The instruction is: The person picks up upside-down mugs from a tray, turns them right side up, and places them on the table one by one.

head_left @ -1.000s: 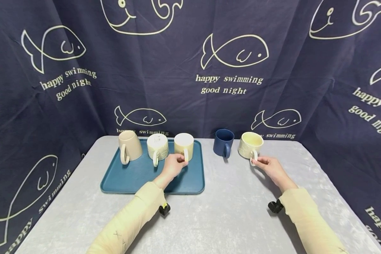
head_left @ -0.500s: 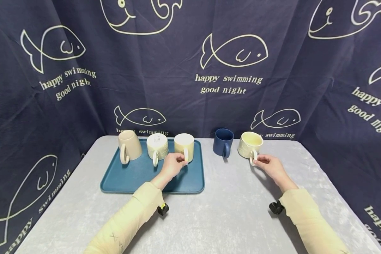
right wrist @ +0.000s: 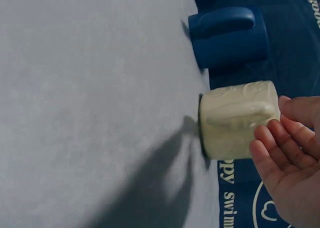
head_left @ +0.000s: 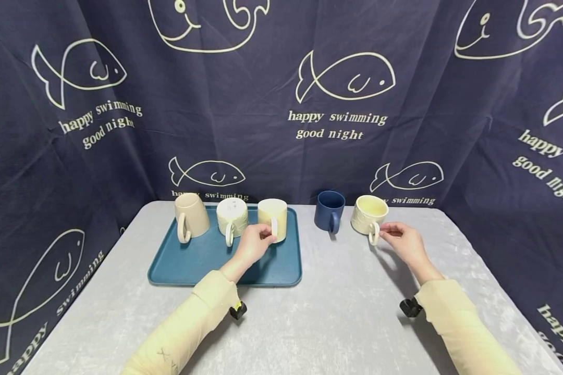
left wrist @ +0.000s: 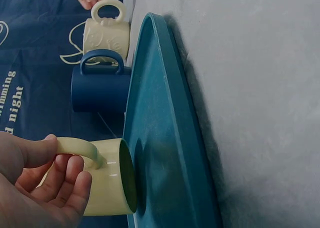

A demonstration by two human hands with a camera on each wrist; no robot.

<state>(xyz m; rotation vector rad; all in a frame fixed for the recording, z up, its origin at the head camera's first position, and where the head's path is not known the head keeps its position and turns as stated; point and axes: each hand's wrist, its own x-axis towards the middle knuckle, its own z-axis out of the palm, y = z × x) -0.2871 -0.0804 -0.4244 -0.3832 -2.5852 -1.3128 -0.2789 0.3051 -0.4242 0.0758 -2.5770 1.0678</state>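
Observation:
My left hand (head_left: 255,243) pinches the handle of a pale yellow mug (left wrist: 107,180). That mug is upside down, its rim close over the blue tray (head_left: 197,273) near the right end. On the table to the right, a cream mug with a raised pattern (head_left: 365,221) stands upright, its handle facing me. Beside this handle is my right hand (head_left: 405,245), fingers loosely bent and not wrapped round it. In the right wrist view the thumb and fingertips are right by the cream mug (right wrist: 235,133).
An upright navy mug (head_left: 328,213) stands between the tray and the cream mug. On the tray, an upside-down beige mug (head_left: 197,216) is at the left, with an upside-down patterned cream mug (head_left: 236,221) next to it. A dark fish-print curtain (head_left: 262,104) hangs behind the table (head_left: 338,312).
My right hand has let go of the patterned mug's handle and shifted slightly right. The left hand keeps its grip; its yellow mug has come slightly nearer to me.

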